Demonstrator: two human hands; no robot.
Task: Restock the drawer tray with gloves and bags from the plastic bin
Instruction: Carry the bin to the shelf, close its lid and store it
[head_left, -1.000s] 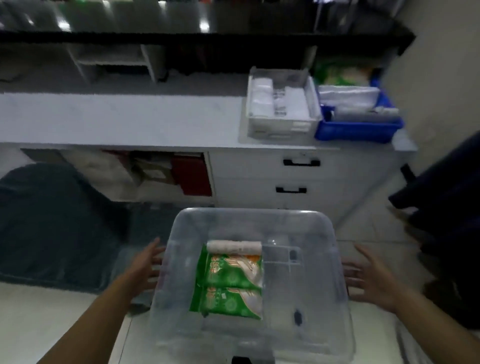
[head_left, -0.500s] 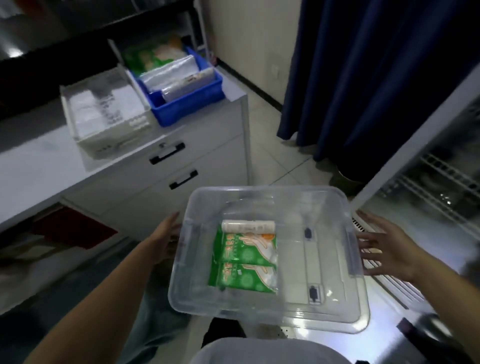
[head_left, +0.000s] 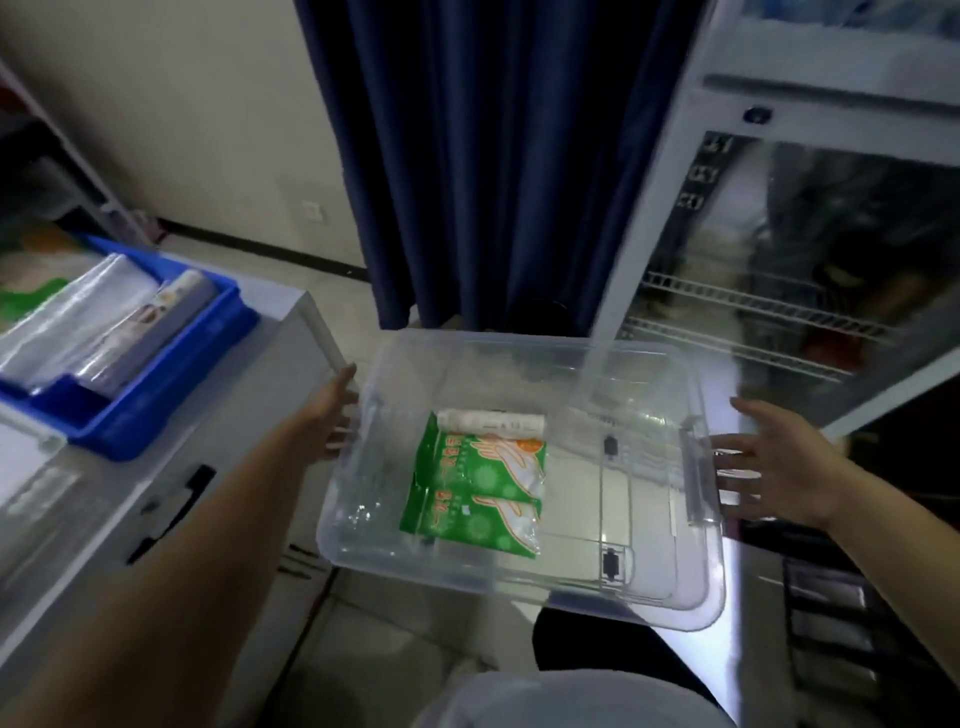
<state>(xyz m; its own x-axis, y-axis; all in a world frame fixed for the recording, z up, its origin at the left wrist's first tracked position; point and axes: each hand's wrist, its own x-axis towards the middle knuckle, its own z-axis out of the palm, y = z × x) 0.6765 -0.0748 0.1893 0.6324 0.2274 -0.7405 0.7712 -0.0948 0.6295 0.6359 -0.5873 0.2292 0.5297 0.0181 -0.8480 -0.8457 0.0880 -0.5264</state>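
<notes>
The clear plastic bin (head_left: 524, 467) is held in the air between both hands, in front of the dark blue curtain (head_left: 493, 156). On its floor lie two green glove packs (head_left: 480, 493) with a white bag roll (head_left: 491, 420) at their far end. The left hand (head_left: 332, 415) presses its left wall with straight fingers; the right hand (head_left: 774, 467) lies flat against the right latch, fingers spread wide. To the left, a blue tray (head_left: 156, 374) of bags sits on the white tabletop (head_left: 280, 306).
</notes>
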